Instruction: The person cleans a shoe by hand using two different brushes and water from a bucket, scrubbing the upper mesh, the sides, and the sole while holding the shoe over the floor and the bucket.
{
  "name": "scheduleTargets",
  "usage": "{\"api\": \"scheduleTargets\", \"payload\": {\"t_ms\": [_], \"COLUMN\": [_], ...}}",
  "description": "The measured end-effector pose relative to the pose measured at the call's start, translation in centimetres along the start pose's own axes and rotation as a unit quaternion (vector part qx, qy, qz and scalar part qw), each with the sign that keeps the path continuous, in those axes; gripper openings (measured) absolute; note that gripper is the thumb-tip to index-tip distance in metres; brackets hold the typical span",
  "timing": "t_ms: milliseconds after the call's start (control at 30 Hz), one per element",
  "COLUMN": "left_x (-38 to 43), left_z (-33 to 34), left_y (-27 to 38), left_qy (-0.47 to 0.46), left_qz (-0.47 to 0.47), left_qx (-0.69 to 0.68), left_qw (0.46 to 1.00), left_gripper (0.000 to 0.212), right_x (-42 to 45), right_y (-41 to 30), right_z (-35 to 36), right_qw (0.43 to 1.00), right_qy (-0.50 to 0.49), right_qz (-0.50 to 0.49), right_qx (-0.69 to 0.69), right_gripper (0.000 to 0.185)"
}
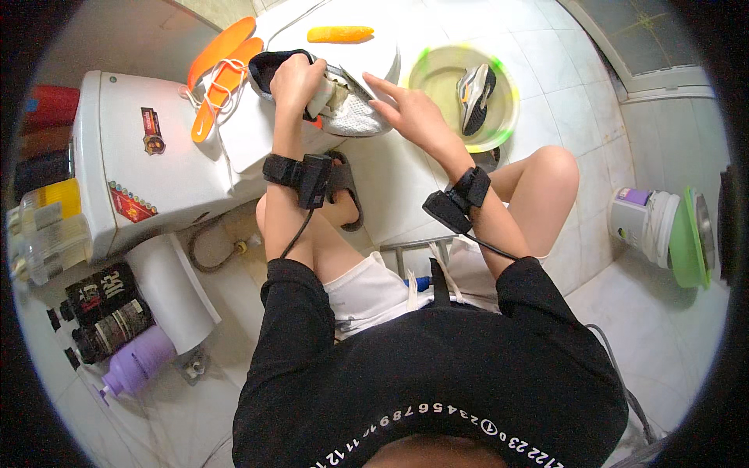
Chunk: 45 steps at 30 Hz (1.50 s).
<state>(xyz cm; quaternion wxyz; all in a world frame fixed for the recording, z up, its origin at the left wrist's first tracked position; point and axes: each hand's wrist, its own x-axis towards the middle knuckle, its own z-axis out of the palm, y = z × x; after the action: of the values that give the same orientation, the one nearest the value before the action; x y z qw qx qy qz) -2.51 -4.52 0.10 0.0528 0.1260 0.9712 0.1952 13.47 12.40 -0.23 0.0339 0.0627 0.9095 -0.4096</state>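
A grey-and-white knit sneaker (pixel 357 117) is between my hands, above the near edge of a white surface (pixel 292 38). My left hand (pixel 297 85) is closed on its tongue and collar area. At the toe end, my right hand (pixel 409 111) has its fingertips on a raised edge of the upper; its thumb is hidden. Left of the shoe lie two orange insoles (pixel 225 50), with white shoelaces (pixel 219 99) tangled over one of them. An elongated yellow-orange object (pixel 340 34) rests beyond the shoe. A second sneaker (pixel 475 96) lies on its side in a green-rimmed basin (pixel 512 117).
A white appliance (pixel 169 169) with stickers stands at left, a hose (pixel 202 266) below it. Nearby are dark bottles (pixel 111 330) and a purple pump bottle (pixel 137 360). White buckets (pixel 641 222) and a green basin (pixel 687 240) stand at right. Cables run from both wrist straps (pixel 313 178).
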Motion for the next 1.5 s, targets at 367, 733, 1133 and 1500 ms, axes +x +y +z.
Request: {"api": "scheduleTargets", "payload": {"t_ms": [367,733,1133,1500], "left_x": [-4.7,-8.4,-12.2,-10.5], "left_z": [-2.2,-1.4,-1.7,0.5], "left_y": [0.1,-3.6,-3.5,-4.5], "left_qy": [-0.006,0.073,0.052,0.153], "left_qz": [0.112,0.126,-0.060,0.032], "left_qx": [0.000,-0.156,-0.227,-0.173], "left_qw": [0.994,0.977,0.971,0.972], "left_gripper": [0.059,0.053,0.062,0.061], "right_x": [-8.6,-6.9,-8.0,-4.9], "right_y": [1.9,-0.7,-1.6,-2.7], "right_z": [0.4,1.3,0.9,3.7], "right_qw": [0.997,0.995,0.994,0.990], "right_qy": [0.000,0.010,-0.031,0.021], "right_qz": [-0.037,-0.085,-0.066,-0.131], "right_qx": [0.069,-0.044,-0.084,-0.054], "right_gripper": [0.051,0.051,0.051,0.052]}}
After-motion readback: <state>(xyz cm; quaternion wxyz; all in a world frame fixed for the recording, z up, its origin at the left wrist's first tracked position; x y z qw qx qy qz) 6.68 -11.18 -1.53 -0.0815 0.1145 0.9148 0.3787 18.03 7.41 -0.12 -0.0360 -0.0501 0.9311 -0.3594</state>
